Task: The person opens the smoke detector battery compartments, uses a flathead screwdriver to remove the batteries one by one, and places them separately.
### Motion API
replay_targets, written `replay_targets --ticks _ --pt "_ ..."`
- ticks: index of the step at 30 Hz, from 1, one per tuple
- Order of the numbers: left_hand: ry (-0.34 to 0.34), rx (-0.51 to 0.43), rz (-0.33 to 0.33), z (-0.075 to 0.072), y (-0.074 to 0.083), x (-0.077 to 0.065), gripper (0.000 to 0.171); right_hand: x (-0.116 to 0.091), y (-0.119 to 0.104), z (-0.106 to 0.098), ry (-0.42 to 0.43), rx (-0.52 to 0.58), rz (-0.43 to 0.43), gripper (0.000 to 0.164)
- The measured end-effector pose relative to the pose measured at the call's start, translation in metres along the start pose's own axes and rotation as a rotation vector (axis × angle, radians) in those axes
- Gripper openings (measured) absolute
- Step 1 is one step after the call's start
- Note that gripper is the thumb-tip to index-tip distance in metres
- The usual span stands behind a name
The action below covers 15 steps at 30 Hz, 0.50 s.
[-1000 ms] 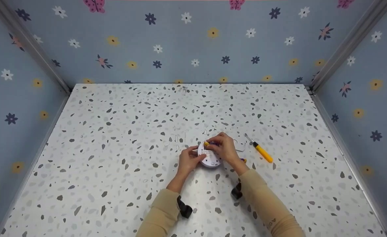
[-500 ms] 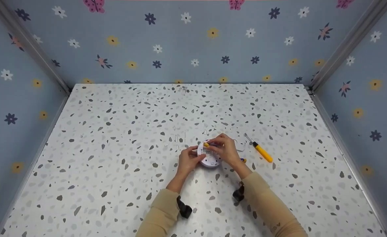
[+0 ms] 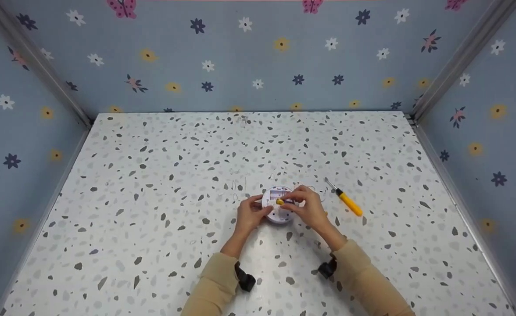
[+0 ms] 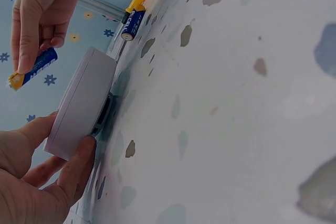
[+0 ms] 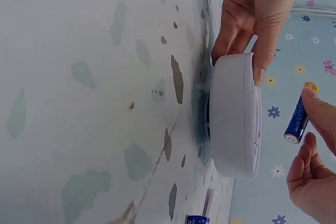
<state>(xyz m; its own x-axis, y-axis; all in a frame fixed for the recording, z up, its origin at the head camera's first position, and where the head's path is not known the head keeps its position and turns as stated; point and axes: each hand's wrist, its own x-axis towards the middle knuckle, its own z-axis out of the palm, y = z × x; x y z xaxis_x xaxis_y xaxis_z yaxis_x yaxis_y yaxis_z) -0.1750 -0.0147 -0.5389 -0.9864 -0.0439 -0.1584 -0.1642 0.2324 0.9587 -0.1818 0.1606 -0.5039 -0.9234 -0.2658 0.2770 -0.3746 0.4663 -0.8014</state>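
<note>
My left hand [image 3: 250, 215] grips the left edge of a round white device [image 3: 281, 216], thumb on its upturned face and fingers lower on its side. An open battery compartment [image 3: 277, 193] shows in the far part of that face. Just above the device, my right hand [image 3: 309, 207] pinches a blue and yellow battery [image 5: 298, 121] between thumb and fingers. In both wrist views this battery is apart from the device [image 4: 81, 106]. A second blue battery [image 4: 133, 23] lies on the table to the right of the device, mostly hidden by my right hand in the head view.
A screwdriver [image 3: 350, 203] with a yellow and black handle lies right of my right hand, tip pointing away. The speckled white table [image 3: 161, 175] is bounded by flowered blue panels [image 3: 231, 57] at the back and both sides.
My right hand has drawn the battery back from the compartment toward me and slightly right, so the compartment now shows. My left hand and the device stay nearly still.
</note>
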Motion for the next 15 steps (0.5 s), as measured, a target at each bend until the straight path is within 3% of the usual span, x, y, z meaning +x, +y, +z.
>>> replay_targets --ticks 10,15 --pt "0.002 -0.026 -0.022 0.0 0.001 0.0 0.045 -0.021 -0.003 -0.015 -0.008 -0.055 0.056 0.015" --pt "0.004 -0.03 -0.024 0.0 0.001 0.0 0.045 -0.031 -0.009 -0.025 -0.033 -0.012 0.096 0.013"
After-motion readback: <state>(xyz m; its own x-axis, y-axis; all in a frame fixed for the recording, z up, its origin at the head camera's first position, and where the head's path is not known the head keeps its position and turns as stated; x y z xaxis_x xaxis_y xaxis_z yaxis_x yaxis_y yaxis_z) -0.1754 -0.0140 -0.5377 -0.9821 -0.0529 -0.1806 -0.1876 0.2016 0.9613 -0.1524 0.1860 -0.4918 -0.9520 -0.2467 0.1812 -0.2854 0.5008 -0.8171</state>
